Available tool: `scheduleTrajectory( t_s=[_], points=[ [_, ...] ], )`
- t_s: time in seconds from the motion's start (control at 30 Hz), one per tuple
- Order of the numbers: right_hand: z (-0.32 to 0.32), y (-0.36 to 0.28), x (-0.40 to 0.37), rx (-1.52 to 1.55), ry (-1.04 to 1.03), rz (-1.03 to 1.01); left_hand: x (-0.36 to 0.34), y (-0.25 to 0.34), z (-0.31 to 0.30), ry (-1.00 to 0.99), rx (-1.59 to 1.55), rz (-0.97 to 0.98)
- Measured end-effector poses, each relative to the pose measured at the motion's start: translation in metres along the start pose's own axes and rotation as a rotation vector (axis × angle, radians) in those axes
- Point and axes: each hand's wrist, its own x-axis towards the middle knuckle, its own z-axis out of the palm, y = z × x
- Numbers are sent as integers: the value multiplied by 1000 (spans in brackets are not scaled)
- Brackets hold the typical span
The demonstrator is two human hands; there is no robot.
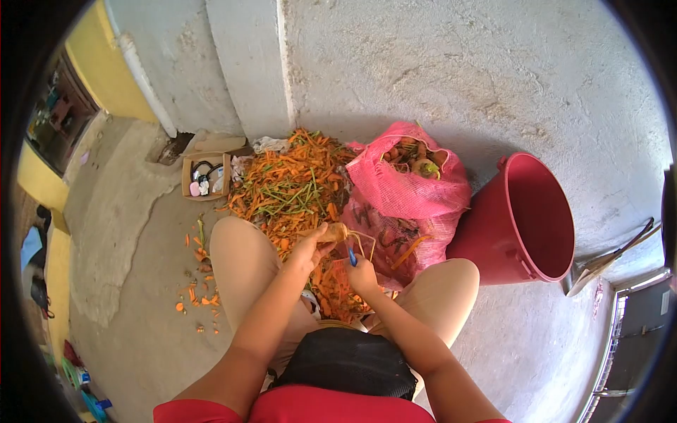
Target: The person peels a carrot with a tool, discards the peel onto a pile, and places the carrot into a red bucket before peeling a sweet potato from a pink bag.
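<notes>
My left hand (308,252) is closed around a brownish, unpeeled-looking carrot (333,233), held out between my knees. Close to its right side, my right hand (363,276) grips a blue-handled peeler (352,256); its blade is too small to make out. A thin pale strip curls beside the carrot's tip. Below and beyond both hands spreads a heap of orange carrot peelings (289,187) mixed with green stalks. A pink mesh sack (405,187) leans just past my right hand, with carrots (416,156) showing in its opening.
A tilted red bucket (479,229) rests right of the sack. At the left of the heap sits a cardboard box (187,173) with cables and small items. Loose peelings (196,297) lie on the concrete floor. A dustpan (585,273) stands near the grey wall (458,63).
</notes>
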Motion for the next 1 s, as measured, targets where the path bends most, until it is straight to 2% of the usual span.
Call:
scheduleTrajectory(
  t_s=[0.07, 0.23, 0.37, 0.47, 0.53, 0.57, 0.6, 0.63, 0.7, 0.73, 0.83, 0.97, 1.0],
  points=[
    [1, 3, 3, 14, 22, 14, 5, -3, -4, -101, -5, -20],
    [3, 6, 6, 182, 48, 81, 6, -9, 0, -99, -142, -99],
    [9, 30, 18, 141, 39, -29, 10, -12, -2, -124, -165, -128],
    [9, 37, 21, 148, 61, -53, 13, -12, -7, -259, -74, 0],
    [13, 53, 32, 146, 86, -74, 18, -17, -8, -200, -33, 8],
    [18, 75, 41, 119, 3, 4, 19, -18, -9, -167, -15, 15],
    [23, 108, 51, 93, -83, 86, 15, -16, -8, -243, -69, 1],
    [25, 125, 54, 68, -169, 171, 8, -11, -4, -402, -69, 80],
    [28, 124, 50, 52, -205, 246, -5, 4, 9, -723, -51, 227],
    [29, 122, 46, 38, -227, 283, -11, 9, 15, -761, -47, 237],
    [22, 112, 48, -26, -293, 377, -10, 5, 6, -636, -226, 140],
    [22, 135, 65, 26, -138, 363, -2, 2, 0, -364, -237, -126],
    [11, 112, 63, 46, -60, 343, 7, -2, -4, -335, -200, -189]
  ],
)
